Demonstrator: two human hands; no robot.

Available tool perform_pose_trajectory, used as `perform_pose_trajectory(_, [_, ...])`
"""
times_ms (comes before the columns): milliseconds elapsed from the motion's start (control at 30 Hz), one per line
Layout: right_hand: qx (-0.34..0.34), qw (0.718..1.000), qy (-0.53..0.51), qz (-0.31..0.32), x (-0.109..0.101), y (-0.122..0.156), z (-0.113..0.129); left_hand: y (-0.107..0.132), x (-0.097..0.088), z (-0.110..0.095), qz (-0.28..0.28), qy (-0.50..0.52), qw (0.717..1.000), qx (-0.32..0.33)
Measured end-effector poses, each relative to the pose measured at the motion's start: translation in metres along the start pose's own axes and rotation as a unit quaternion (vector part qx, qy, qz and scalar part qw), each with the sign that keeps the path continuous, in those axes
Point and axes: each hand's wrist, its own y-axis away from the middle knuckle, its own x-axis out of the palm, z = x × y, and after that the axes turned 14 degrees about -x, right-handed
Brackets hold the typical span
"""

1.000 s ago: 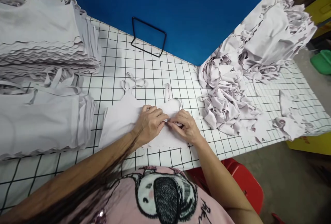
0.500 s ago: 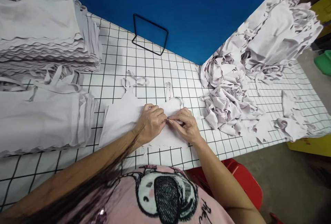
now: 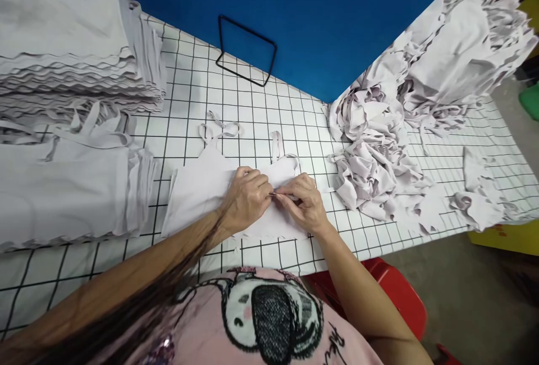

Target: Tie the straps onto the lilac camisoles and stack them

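A white camisole [image 3: 197, 185] with thin straps lies flat on the table in front of me. Both my hands meet over its middle. My left hand [image 3: 248, 199] is closed, pinching at the cloth with thumb and forefinger. My right hand [image 3: 305, 202] is closed too, its fingertips almost touching the left ones. Between the fingertips shows a small, thin, shiny thing [image 3: 273, 194], too small to name. The straps [image 3: 219, 129] stretch away from me, loosely curled on the table.
On the left, folded camisoles stand in a tall stack [image 3: 63, 22] and a nearer stack [image 3: 63, 191]. Crumpled white garments [image 3: 374, 168] heap up on the right. A blue panel [image 3: 295, 17] rises behind a black wire frame [image 3: 248, 50]. A red stool [image 3: 400, 297] stands below the grid-patterned tablecloth [image 3: 168, 129].
My hands stay pinched at the same place on the camisole, with barely any shift. The view has tilted slightly.
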Motion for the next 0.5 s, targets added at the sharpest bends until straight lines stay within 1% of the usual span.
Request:
perform_pose_trajectory(267, [-0.025,0.999,0.03,0.02,-0.0005,0.0005,-0.0005,-0.0004,-0.0013,0.0001,0.016,0.007,1.0,-0.005])
perform_pose_trajectory(400, [-0.038,0.996,0.078,0.034,-0.0004,0.0017,-0.002,-0.0007,0.0005,0.0018,0.02,0.02,1.0,-0.011])
perform_pose_trajectory(500, [-0.073,0.988,0.129,0.042,-0.001,0.0033,-0.0035,-0.0018,0.0012,0.0022,0.024,0.028,0.999,-0.023])
